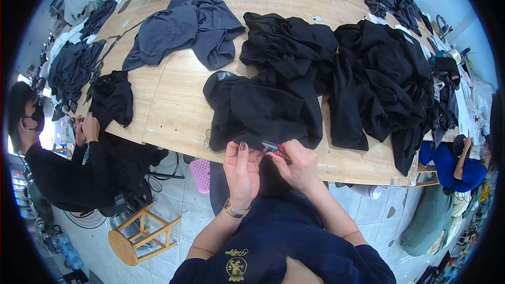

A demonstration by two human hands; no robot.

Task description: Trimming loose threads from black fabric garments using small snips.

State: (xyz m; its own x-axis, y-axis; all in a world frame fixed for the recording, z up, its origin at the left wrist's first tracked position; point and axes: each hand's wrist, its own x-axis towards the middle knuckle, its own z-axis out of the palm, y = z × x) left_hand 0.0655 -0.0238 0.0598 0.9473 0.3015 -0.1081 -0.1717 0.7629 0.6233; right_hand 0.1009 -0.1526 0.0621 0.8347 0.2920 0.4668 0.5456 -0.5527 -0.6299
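Observation:
A black garment [260,108] lies spread at the table's near edge in front of me, its lower border hanging toward my lap. My left hand [242,171] pinches that border between thumb and fingers. Small red-handled thread snips [279,150] are gripped in my right hand [301,162], their blades pointing left at the cloth edge beside my left fingertips. Whether the blades touch a thread is too small to tell. More black garments [292,39] are bunched just beyond this one, and another black heap [381,73] lies to the right.
Dark grey garments [184,29] lie on the wooden table [176,100] at the far left. A co-worker [68,158] handles black cloth [113,97] on the left; others work at the far side and right. A wooden stool [142,234] and pink basket [200,175] stand below.

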